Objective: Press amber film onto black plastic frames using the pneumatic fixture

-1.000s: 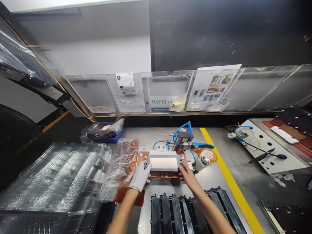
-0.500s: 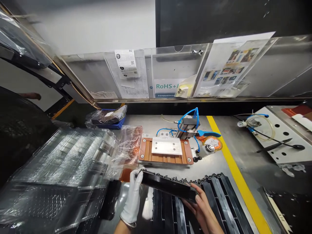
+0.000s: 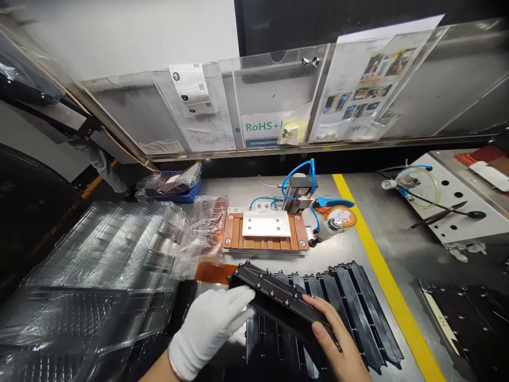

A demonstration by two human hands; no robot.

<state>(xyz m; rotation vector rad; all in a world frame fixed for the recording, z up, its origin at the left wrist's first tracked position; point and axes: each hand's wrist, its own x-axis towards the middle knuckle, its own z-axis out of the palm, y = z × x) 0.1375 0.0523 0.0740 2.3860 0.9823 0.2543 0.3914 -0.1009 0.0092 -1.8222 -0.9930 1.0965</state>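
A long black part [image 3: 274, 289] with small metal studs along its top is held up at the lower middle, tilted down to the right. My right hand [image 3: 336, 334], bare, grips its right end between thumb and fingers. My left hand [image 3: 214, 323], in a white glove, lies against the part's left portion with its fingers extended and apart from one another; the near side there is partly hidden. Below and to the right, a row of similar black parts [image 3: 353, 313] rests on the metal table. Behind stands a brown fixture [image 3: 234, 233] with a silver plate [image 3: 266, 224] on top.
Clear plastic trays [image 3: 119, 249] are stacked at left, beside plastic film [image 3: 204, 223]. Behind them sits a blue bin [image 3: 191, 193]. A pump bottle [image 3: 334, 225] stands right of the fixture, near yellow tape [image 3: 377, 262]. A white machine box [image 3: 449, 196] is farther right.
The black part has rolled, so its studded face shows more. My left hand has shifted from its left end onto its side and its fingers have spread. The view has moved slightly.
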